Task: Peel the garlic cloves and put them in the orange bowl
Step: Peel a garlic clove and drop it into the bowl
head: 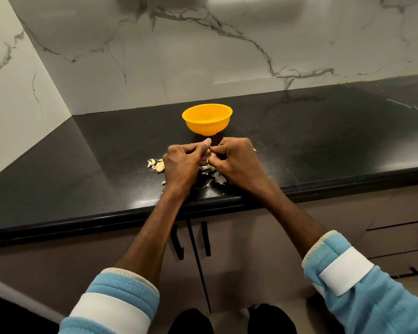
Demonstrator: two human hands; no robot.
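Observation:
An orange bowl (207, 118) stands on the black countertop, just beyond my hands. My left hand (182, 161) and my right hand (234, 160) meet over the counter, fingers curled, both pinching one small garlic clove (209, 154) that is mostly hidden between them. Unpeeled garlic cloves (157, 165) lie in a small heap to the left of my left hand. Loose papery peels (215, 175) lie scattered under and between my hands.
The black countertop (323, 141) runs left to right, with its front edge (130, 215) near my forearms. Marble walls close it off at the back and left. Cabinet doors with black handles (205, 238) sit below.

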